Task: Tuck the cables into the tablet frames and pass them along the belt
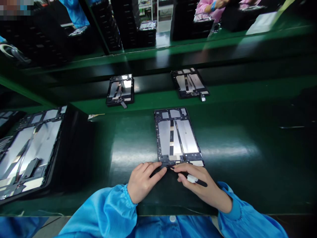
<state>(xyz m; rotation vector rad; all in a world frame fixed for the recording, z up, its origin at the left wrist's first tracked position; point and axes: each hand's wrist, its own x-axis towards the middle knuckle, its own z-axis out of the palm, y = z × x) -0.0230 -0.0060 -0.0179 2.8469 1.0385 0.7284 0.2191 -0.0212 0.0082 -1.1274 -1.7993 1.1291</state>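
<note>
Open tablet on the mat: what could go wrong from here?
1. The dark tool in the right hand has its tip at the near edge of the open tablet; a slip might scratch exposed parts.
2. The left hand only presses fingertips there, so the tablet could slide on the green mat.

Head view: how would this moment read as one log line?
left hand: fingertips on near edge of opened tablet | right hand: holds dark tool, tip at same edge | behind: second tablet, third tablet
</note>
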